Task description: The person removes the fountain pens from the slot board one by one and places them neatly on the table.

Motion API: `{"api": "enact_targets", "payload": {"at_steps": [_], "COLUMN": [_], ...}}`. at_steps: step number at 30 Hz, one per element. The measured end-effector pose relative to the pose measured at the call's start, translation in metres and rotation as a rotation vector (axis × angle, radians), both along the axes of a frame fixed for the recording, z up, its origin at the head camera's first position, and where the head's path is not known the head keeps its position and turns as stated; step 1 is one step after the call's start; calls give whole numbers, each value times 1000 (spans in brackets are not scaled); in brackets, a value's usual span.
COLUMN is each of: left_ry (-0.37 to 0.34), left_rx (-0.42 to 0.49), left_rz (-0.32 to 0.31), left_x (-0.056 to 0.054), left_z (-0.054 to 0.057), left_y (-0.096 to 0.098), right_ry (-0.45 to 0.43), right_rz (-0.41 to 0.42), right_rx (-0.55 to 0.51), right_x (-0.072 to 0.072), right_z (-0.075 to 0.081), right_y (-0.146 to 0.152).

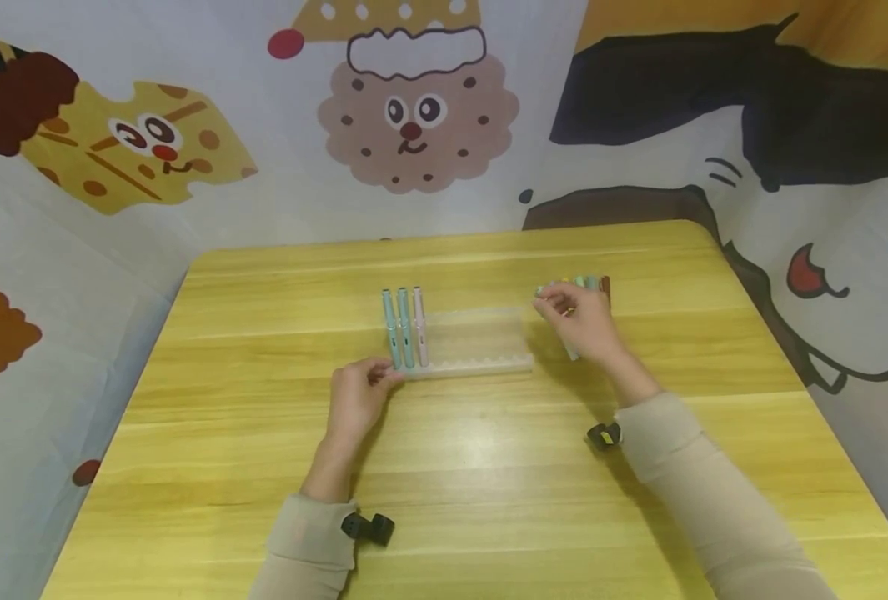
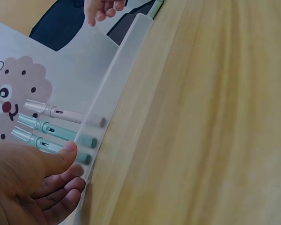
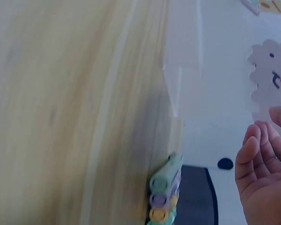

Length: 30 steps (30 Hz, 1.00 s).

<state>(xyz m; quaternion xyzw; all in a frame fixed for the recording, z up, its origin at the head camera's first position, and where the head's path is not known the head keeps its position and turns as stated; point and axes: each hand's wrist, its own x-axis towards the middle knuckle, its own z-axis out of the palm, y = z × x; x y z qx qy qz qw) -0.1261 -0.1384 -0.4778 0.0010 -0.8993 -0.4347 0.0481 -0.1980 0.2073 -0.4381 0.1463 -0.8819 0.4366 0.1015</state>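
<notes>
A clear pen rack (image 1: 481, 367) lies on the table with three capped pens at its left end. Two are teal (image 1: 404, 329) and one is pale pink (image 1: 420, 327). My left hand (image 1: 357, 396) pinches the rack's left end; in the left wrist view the thumb (image 2: 61, 159) presses its edge beside the nearest teal pen. Over a row of coloured pens (image 3: 161, 201) to the right hovers my right hand (image 1: 582, 321). Its fingers (image 3: 260, 150) are loosely bent, with nothing seen between them. In the head view this hand hides much of that row.
The yellow wood-grain table (image 1: 474, 467) stands against a cartoon-printed cloth (image 1: 263, 200). Each sleeve carries a small black camera, one at the left wrist (image 1: 368, 527) and one at the right (image 1: 604, 436).
</notes>
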Motion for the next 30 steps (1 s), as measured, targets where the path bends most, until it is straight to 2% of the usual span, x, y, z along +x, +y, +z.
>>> {"api": "enact_targets", "payload": {"at_steps": [6,11,30], "left_ry": [-6,-15,-4], "left_rx": [5,13,16], "left_rz": [0,2,-7], "left_x": [0,0,-1], "left_z": [0,1,0], "left_y": [0,1,3], "right_ry": [-7,9,-101], "right_rz": [2,57,222], "right_rx": [-69,-100,-90], "right_x": [6,8,9], "right_z": [-2,-5,-14], "right_y": [-21,-35,-79]}}
